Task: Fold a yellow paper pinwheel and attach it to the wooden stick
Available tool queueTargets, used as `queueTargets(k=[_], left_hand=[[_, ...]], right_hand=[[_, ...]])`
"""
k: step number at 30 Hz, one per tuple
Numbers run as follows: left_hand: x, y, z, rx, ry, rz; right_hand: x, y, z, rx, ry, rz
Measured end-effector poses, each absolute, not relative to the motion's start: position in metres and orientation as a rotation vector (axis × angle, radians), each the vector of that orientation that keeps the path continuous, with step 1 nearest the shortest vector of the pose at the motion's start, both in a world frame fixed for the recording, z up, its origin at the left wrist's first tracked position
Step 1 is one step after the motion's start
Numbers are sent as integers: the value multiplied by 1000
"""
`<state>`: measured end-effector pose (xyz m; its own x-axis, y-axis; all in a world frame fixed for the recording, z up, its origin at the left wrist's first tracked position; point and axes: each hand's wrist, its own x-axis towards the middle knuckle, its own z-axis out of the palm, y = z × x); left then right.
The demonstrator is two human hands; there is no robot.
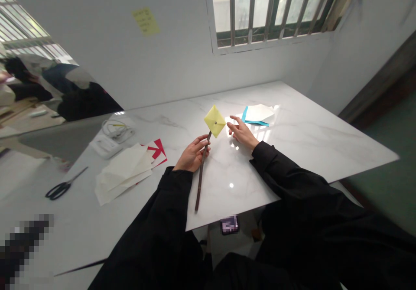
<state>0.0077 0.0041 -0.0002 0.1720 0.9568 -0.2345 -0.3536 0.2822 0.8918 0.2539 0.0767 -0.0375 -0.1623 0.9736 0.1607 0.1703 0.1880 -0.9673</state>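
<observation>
A yellow paper pinwheel (212,117) is fixed by a small pin to the top of a thin brown stick (200,177). My left hand (194,152) grips the stick just below the paper, fingers closed round it. The stick slants down over the white marble-patterned table (243,168). To the right of the pinwheel is my right hand (241,132), its fingers apart and holding nothing. The index fingertip is very close to the paper's right corner; I cannot tell whether they touch. Behind this hand lie white and blue paper sheets (259,114).
On the left lie cream paper sheets (125,171), red paper pieces (157,151), black-handled scissors (63,188) and a white device with a cable (107,145). A barred window (269,8) and a yellow note (146,21) are on the wall. Other people (55,79) appear at far left.
</observation>
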Motion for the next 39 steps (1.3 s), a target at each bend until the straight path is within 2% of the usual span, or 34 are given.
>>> queueTargets(k=[7, 39], left_hand=[[9, 2, 2, 775, 941, 1110], [8, 4, 0, 733, 923, 1093]], right_hand=[[254, 77, -36, -1140, -1655, 933], [252, 74, -34, -1144, -1747, 966]])
